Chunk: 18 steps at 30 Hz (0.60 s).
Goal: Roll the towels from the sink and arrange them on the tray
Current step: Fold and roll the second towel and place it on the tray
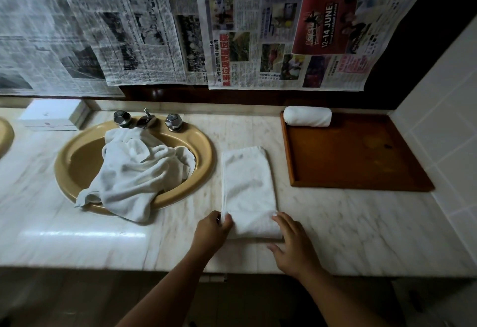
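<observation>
Head view: one roll lies on the tray; left hand pinches and right hand, fingers straight, presses the towel at its near end; a heap waits in the sink.

Newspaper sheets hung far beyond the left hand. 2 chrome taps flanked a spout ahead-left of it; a white box sat farther left.

A white folded towel lies flat as a long strip at centre frame, between the tan oval sink at left, where crumpled white towels spill over its near rim, and the brown wooden tray at right, with one rolled towel lying along its far edge.
</observation>
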Each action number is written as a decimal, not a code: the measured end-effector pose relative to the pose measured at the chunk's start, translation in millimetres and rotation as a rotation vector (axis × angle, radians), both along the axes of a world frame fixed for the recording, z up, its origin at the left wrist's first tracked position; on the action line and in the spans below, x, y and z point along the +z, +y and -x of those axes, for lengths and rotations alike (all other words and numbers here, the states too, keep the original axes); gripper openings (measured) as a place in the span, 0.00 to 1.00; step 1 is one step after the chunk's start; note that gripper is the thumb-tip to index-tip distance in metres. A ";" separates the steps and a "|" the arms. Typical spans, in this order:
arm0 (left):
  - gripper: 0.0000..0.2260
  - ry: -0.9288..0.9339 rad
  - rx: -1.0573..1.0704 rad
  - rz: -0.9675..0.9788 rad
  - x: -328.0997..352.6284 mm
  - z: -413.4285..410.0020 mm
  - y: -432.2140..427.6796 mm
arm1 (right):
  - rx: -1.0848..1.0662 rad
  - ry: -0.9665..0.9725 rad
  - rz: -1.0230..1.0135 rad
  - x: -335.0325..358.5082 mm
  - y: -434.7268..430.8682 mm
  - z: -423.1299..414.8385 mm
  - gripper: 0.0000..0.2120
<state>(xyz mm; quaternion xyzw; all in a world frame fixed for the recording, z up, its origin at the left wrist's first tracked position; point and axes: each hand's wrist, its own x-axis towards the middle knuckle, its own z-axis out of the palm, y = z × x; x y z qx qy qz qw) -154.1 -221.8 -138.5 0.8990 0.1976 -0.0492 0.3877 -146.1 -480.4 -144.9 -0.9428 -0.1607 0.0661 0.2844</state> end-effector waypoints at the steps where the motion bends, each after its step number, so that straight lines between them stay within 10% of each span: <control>1: 0.18 -0.006 -0.022 -0.003 1.8 0.8 -0.1 | 0.015 0.008 0.039 0.7 -2.5 -0.7 0.36; 11: 0.11 -0.530 -0.415 -0.358 -4.8 24.2 11.5 | 0.039 0.006 0.202 10.9 -3.8 -15.7 0.34; 18: 0.28 -0.360 -0.614 -0.554 -15.2 34.9 34.0 | 0.060 0.032 0.278 15.2 -2.6 -17.1 0.34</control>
